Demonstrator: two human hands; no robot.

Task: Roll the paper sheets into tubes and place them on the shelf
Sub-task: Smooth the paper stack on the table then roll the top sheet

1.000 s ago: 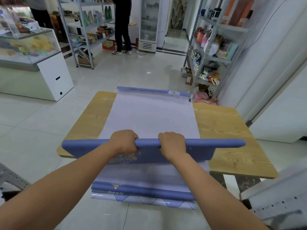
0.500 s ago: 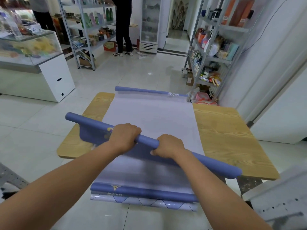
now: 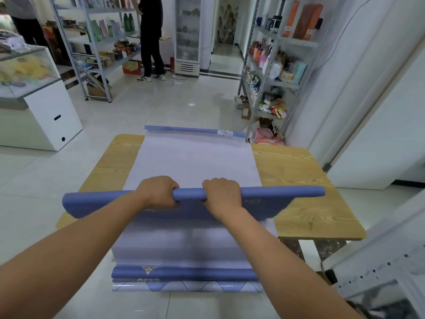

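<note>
Two hands hold one blue paper tube level above the near half of the bench. The left hand is clenched around the tube left of its middle, knuckles up, fingers curled over the far side. The right hand grasps it the same way just beside, with a short bare stretch of tube between the two. The tube runs parallel to the bench's near edge, its left end reaching out past the bench's left edge and its right end stopping over the wood short of the right edge. An unrolled flap of the same blue sheet hangs from the tube toward the bench top. Under it, a stack of pale lilac sheets lies lengthwise down the middle of the bench, bare wood showing on either side. At the bench's far edge the stack's end curls up into a blue roll with a white swirl mark. At the near edge the sheets droop over the side, ending in another blue curl with gold ornament and, below that, a pale sheet with a diamond line pattern. Beyond the bench's far right corner stands a metal shelf stocked with boxes and packets. Beyond the far left corner stands a glass-topped display case.
</note>
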